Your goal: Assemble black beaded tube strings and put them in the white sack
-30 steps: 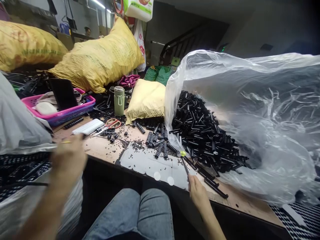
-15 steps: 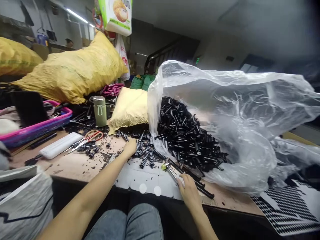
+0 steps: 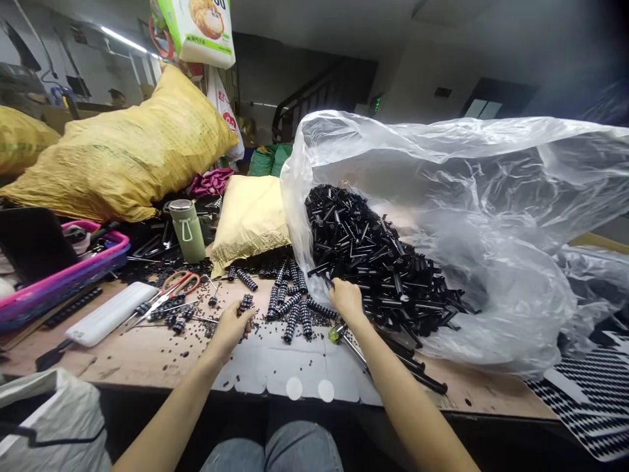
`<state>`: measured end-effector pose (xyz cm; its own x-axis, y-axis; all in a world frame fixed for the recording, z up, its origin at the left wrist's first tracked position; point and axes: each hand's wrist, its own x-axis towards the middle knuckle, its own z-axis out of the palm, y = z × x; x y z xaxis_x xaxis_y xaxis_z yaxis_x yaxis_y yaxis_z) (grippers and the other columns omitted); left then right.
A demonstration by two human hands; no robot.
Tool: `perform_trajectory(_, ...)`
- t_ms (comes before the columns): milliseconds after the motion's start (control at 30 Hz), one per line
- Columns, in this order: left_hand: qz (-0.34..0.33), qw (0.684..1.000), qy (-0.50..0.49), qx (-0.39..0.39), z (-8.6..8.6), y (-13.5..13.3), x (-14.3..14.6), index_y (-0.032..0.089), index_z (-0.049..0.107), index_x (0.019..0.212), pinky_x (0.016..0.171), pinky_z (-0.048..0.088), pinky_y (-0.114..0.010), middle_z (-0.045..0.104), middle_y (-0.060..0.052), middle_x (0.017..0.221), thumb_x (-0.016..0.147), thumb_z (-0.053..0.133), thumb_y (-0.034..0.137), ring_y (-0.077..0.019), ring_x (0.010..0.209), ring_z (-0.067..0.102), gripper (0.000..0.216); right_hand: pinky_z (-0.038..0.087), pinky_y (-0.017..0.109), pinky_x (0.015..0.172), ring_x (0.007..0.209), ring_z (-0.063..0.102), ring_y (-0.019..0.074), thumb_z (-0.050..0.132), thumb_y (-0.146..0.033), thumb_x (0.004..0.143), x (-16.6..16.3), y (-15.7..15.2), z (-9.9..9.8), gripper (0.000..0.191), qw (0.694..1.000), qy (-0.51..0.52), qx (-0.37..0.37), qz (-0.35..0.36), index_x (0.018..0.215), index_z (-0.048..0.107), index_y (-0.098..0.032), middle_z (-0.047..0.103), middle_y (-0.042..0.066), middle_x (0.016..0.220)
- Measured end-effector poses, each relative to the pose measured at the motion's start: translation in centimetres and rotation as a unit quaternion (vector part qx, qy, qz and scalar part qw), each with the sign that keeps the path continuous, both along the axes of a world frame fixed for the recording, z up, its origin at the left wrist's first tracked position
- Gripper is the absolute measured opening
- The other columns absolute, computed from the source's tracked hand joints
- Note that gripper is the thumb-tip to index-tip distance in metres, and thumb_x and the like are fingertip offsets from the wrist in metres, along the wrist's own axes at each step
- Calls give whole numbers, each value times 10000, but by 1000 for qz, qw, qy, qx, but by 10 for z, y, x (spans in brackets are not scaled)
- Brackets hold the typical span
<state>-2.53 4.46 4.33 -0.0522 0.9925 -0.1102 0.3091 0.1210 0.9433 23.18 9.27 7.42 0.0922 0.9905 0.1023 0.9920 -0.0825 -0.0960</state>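
Note:
My left hand is closed around a short black cylinder ringed with pale dots, its upper end showing above the fingers. More such dotted cylinders lie in a loose group to its right. My right hand is at the near-left edge of a heap of black plastic tubes, fingers pinched on a dark tube. The heap spills from the mouth of a clear plastic bag. Beneath my right forearm lies a metal rod with a yellow-green end.
Left of my hands are red-handled scissors, a white oblong case, a green flask and a pink-and-purple basket. A yellow packet stands behind the cylinders. Tiny black bits are scattered on the table.
My left hand has drawn back toward me from the group with a dotted cylinder. My right hand has moved from the metal rod up to the heap and onto a tube. The view has shifted slightly right.

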Motion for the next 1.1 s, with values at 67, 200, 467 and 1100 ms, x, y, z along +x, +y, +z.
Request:
perform_trajectory(67, -3, 998, 22, 67, 9, -10, 5, 150, 553, 885, 581, 452, -274, 586, -44, 748, 715, 516, 387, -171, 675, 571, 293, 359, 291, 802, 946, 543, 196, 388, -205, 839, -6, -18, 13, 242, 999, 1, -2, 53, 929, 606, -155, 636, 113, 951)
perform_trajectory(200, -157, 973, 42, 165, 20, -21, 22, 160, 603, 737, 692, 429, -276, 590, -45, 817, 673, 576, 328, -176, 777, 548, 182, 408, 216, 702, 740, 575, 126, 554, -253, 741, -31, -47, 37, 101, 941, 71, -157, 292, 778, 648, -255, 646, -33, 745)
perform_trajectory(467, -55, 968, -215, -114, -1, -32, 23, 170, 478, 737, 334, 232, -171, 433, 78, 449, 599, 644, 372, -54, 347, 332, 296, 246, 468, 994, 1250, 242, 294, 742, -460, 473, -81, -75, 12, 1087, 936, 135, 15, 325, 1353, 158, -204, 252, 137, 1371)
perform_trajectory(1100, -3, 865, 460, 201, -48, -101, -22, 132, 564, 1012, 674, 438, -407, 584, -151, 919, 792, 423, 168, -284, 870, 531, 264, 222, 417, 1057, 1278, 213, 266, 713, -436, 529, -45, -122, -48, 1005, 967, 227, 3, 112, 1327, 181, -137, 277, 145, 1354)
